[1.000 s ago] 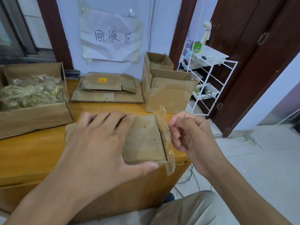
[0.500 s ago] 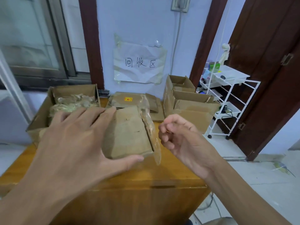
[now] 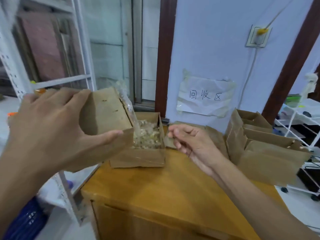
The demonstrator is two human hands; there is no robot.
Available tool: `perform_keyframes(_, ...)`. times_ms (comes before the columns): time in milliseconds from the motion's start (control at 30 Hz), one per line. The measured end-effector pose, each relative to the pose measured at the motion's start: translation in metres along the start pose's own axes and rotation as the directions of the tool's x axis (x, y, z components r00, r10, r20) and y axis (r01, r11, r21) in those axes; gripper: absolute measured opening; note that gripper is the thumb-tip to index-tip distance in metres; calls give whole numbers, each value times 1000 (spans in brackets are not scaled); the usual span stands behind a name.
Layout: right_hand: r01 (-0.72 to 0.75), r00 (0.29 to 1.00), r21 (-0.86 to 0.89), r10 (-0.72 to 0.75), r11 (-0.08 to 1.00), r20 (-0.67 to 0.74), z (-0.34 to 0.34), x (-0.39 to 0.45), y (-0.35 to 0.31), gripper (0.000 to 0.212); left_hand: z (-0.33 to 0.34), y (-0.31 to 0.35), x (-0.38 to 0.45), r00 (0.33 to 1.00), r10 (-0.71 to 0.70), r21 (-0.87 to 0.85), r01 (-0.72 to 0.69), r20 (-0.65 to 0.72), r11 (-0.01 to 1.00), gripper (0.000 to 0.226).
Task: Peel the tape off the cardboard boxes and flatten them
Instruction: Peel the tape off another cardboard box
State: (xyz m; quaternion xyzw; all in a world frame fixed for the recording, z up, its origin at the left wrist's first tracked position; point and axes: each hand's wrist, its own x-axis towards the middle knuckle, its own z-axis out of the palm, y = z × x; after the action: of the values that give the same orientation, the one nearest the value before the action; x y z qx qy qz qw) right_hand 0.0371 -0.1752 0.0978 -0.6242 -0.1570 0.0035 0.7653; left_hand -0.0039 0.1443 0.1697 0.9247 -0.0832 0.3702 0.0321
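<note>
Holding a flattened box (image 3: pixel 105 112) up off the cabinet (image 3: pixel 173 186) at its left edge, we have our left hand (image 3: pixel 52 129) spread over the near face, fingers across the top and thumb along the bottom flap. Behind it, at the back left corner of the cabinet top, sits the scrap box (image 3: pixel 138 158) heaped with peeled tape. A loose clear tape strip (image 3: pixel 128 104) hangs down the held box's right edge, its long axis running steeply top to bottom, its lower end dangling over the scrap heap. Our right hand (image 3: pixel 192 141) hovers to the right of the strip, fingers loosely curled and holding nothing. We judge it the nearer hand to pinch the strip, reaching leftward.
</note>
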Motion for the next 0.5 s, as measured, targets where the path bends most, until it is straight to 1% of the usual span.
perform_keyframes(100,-12,1000,-111,11,994,-10,9,42,19,21,-2,-22,4,999,-42,96,44,-30,994,115)
perform_keyframes(200,-12,1000,-270,5,963,-27,16,84,39,16,0,-38,4,997,-72,156,74,-17,985,114)
perform_keyframes(267,5,999,-396,-21,918,-36,22,106,51,17,3,-46,2,996,-90,157,89,-1,984,116)
perform_keyframes(367,19,999,-571,-42,821,-28,26,135,69,29,10,-56,-1,994,-110,159,105,25,982,120)
perform_keyframes(500,11,1000,-702,-20,712,-5,27,163,87,20,18,-64,-5,991,-122,170,110,61,979,118)
